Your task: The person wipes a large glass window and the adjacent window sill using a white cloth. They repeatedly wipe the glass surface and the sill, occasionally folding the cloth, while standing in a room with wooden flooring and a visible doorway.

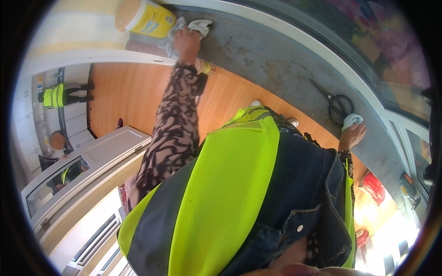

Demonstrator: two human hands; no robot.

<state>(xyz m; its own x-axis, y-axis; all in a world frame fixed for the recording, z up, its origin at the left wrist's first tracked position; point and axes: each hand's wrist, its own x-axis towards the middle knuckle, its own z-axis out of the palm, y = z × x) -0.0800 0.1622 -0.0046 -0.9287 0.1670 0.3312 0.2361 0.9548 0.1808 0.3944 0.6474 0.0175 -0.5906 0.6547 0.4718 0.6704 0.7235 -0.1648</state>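
A grey sill (pixel 248 51) runs along the window. At its left part my left hand (pixel 187 43) is on a crumpled whitish cloth (pixel 200 27), right beside a yellow and white plastic bucket (pixel 152 20). My right hand (pixel 353 135) holds a wadded pale blue-white cloth (pixel 353 120) on the sill farther right. Next to that cloth lies a pair of black-handled scissors (pixel 334 100), with its blades pointing up and left. The palms and most fingertips are hidden.
The white window frame (pixel 310 45) borders the sill. Behind my left wrist is a small yellow-labelled container (pixel 206 67). A red package (pixel 373 188) lies at the lower right. A person in a yellow vest (pixel 54 96) stands far left, beyond a white door (pixel 114 143).
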